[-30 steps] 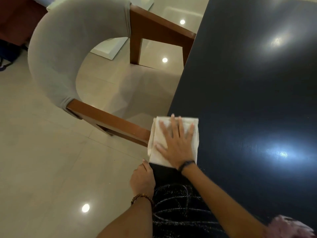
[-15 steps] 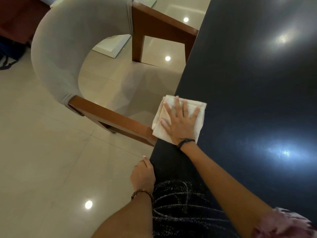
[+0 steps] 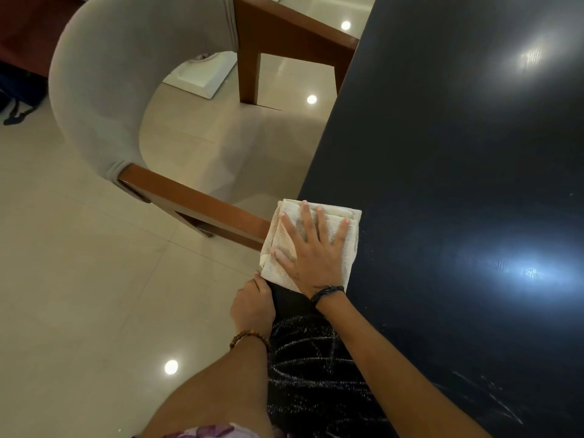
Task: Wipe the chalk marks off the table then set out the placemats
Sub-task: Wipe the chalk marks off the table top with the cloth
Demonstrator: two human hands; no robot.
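Glossy dark table [image 3: 458,184]; flat right hand [image 3: 311,257] presses woven cloth [image 3: 350,245].

Cream cloth [image 3: 316,241], prob. navy table [image 3: 458,184].

There is a single view, from a camera on the person's head, looking steeply down and forward along the left edge of a dark table [image 3: 458,184]. It sits close above the forearms, which enter from the bottom edge (the wide lens bends the straight lines near the borders). The table fills the right half, the tiled floor [image 3: 79,279] and a chair [image 3: 94,99] the left, so no second view overlaps it
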